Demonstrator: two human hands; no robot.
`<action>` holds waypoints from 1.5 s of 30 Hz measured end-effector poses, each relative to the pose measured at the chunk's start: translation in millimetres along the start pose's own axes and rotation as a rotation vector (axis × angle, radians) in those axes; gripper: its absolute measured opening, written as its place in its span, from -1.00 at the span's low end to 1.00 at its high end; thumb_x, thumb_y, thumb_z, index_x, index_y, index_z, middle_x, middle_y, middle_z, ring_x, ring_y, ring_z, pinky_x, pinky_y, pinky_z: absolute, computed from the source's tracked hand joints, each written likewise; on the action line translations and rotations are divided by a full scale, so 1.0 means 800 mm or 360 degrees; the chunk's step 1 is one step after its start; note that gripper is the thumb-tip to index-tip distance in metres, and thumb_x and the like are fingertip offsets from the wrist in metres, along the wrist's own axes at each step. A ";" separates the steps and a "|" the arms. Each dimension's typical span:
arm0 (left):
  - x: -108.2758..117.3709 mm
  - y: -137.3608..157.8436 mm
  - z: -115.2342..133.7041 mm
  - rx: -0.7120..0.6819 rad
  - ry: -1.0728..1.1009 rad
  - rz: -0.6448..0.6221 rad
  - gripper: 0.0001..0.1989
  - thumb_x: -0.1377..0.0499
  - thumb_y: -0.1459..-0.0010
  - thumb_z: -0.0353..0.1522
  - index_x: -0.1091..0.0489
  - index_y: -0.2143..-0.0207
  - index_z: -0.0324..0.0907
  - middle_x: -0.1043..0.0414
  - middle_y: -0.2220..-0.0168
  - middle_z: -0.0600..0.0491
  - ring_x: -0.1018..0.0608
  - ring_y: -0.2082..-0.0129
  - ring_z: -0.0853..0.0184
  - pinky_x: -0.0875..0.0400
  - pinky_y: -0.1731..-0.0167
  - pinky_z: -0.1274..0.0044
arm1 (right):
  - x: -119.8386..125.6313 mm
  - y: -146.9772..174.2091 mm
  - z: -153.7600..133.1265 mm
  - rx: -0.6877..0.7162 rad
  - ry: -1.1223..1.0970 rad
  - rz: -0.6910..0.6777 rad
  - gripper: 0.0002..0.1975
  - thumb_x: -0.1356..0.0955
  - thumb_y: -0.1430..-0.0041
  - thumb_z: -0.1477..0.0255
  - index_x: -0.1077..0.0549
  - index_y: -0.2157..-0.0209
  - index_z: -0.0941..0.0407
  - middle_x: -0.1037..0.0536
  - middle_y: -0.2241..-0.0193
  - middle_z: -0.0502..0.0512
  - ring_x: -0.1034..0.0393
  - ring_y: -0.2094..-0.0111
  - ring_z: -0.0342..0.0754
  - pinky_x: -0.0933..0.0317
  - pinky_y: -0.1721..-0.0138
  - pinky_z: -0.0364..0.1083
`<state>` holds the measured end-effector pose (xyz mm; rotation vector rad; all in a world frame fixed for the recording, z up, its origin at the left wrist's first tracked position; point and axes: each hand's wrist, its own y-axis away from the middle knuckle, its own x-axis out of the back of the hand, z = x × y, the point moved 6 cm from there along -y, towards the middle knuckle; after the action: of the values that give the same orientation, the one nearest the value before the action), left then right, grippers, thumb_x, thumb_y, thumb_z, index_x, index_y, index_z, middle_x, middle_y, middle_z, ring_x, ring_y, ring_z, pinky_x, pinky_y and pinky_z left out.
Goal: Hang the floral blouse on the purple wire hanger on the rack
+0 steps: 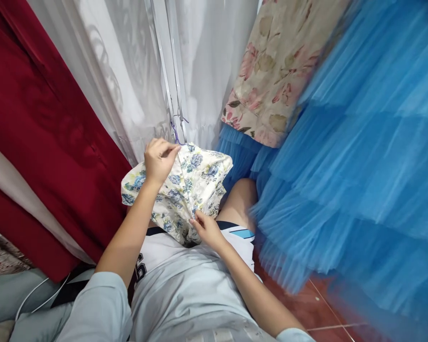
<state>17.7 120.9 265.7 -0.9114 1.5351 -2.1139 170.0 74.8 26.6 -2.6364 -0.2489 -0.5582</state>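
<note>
A small white garment with blue flowers (180, 192), perhaps a blouse, hangs in front of my lap from a thin purple hanger hook (178, 133). My left hand (160, 159) is at its top edge, thumb and fingers pinched together on the cloth near the hook. Lower down, my right hand (209, 231) pinches the same garment along its middle line, where the cloth gathers into folds. A seam or front opening runs between the two hands. Whether buttons or a zip lie under my fingertips is too small to tell.
Red cloth (53, 118) hangs at the left, with white sheer curtains (207, 61) behind. A metal rod (169, 61) stands in the middle. At the right hang a pink-flowered garment (267, 85) and a blue tulle skirt (356, 161) above red floor tiles (303, 304). A white cable (28, 299) lies lower left.
</note>
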 end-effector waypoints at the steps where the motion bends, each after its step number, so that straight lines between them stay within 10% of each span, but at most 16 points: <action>1: 0.001 -0.006 0.000 0.0001 0.0015 0.0009 -0.86 -0.27 -0.15 -0.30 -0.54 0.39 -0.19 -0.41 0.39 0.06 -0.45 0.31 0.34 -0.35 0.19 0.45 | -0.002 0.002 0.002 -0.0001 -0.0013 -0.0019 -0.74 -0.27 -0.23 0.31 -0.16 0.50 0.06 -0.23 0.63 -0.09 -0.13 0.57 -0.12 0.01 0.47 -0.14; 6: 0.010 0.006 0.009 -0.0108 0.0061 -0.0084 -0.89 -0.27 -0.15 -0.30 -0.56 0.31 -0.14 -0.42 0.33 0.05 -0.46 0.29 0.35 -0.35 0.23 0.47 | 0.009 -0.014 -0.021 0.0050 -0.0216 -0.0082 -0.80 -0.30 -0.23 0.24 -0.34 0.34 0.08 -0.36 0.58 -0.06 -0.22 0.55 -0.11 -0.06 0.48 -0.14; 12: 0.028 0.039 0.016 -0.0358 -0.0163 -0.0061 -0.95 -0.30 -0.12 -0.37 -0.57 0.33 -0.06 -0.46 0.39 0.06 -0.41 0.30 0.30 -0.26 0.17 0.39 | 0.088 -0.109 -0.133 0.0537 -0.0161 0.0267 -0.60 -0.21 -0.34 0.25 -0.25 -0.16 0.02 -0.44 0.45 0.01 -0.28 0.47 -0.06 -0.15 0.37 -0.09; 16: 0.024 0.051 0.014 -0.0391 -0.0134 -0.0003 -0.95 -0.30 -0.12 -0.39 -0.56 0.33 -0.07 -0.46 0.40 0.06 -0.39 0.33 0.32 -0.26 0.22 0.42 | 0.098 -0.164 -0.176 0.0808 0.0208 0.0097 -0.75 -0.24 -0.32 0.29 -0.47 0.11 0.06 -0.46 0.48 0.01 -0.29 0.46 -0.08 -0.10 0.36 -0.11; 33: -0.016 0.083 -0.008 -0.0196 -0.0339 0.0155 -0.86 -0.20 -0.21 -0.35 -0.57 0.35 -0.08 -0.28 0.57 0.05 -0.32 0.41 0.27 -0.10 0.26 0.39 | 0.093 -0.181 -0.191 0.0761 0.0143 0.0402 -0.81 -0.25 -0.28 0.35 -0.42 0.36 0.12 -0.44 0.52 0.00 -0.28 0.46 -0.09 -0.10 0.36 -0.12; 41: -0.051 0.202 0.021 -0.0354 -0.0289 -0.0565 -0.86 -0.18 -0.21 -0.42 -0.56 0.31 -0.09 -0.40 0.47 0.04 -0.38 0.37 0.29 -0.15 0.24 0.39 | 0.183 -0.196 -0.178 0.0773 -0.0291 0.0772 -0.70 -0.29 -0.27 0.18 -0.38 0.40 0.12 -0.30 0.56 -0.04 -0.18 0.53 -0.16 -0.08 0.46 -0.14; 45: -0.017 0.219 0.031 -0.0163 -0.0273 -0.0431 -0.90 -0.28 -0.12 -0.36 -0.55 0.27 -0.05 -0.44 0.24 -0.02 -0.44 0.14 0.21 -0.20 0.07 0.36 | 0.204 -0.190 -0.150 0.0709 -0.0414 0.0673 -0.64 -0.30 -0.25 0.09 -0.35 0.41 0.10 -0.26 0.59 -0.06 -0.14 0.56 -0.18 -0.08 0.50 -0.15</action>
<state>31.7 53.1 101.9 -1.3678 1.5149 -2.0830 237.1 170.0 251.8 -2.2228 0.1017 -0.0113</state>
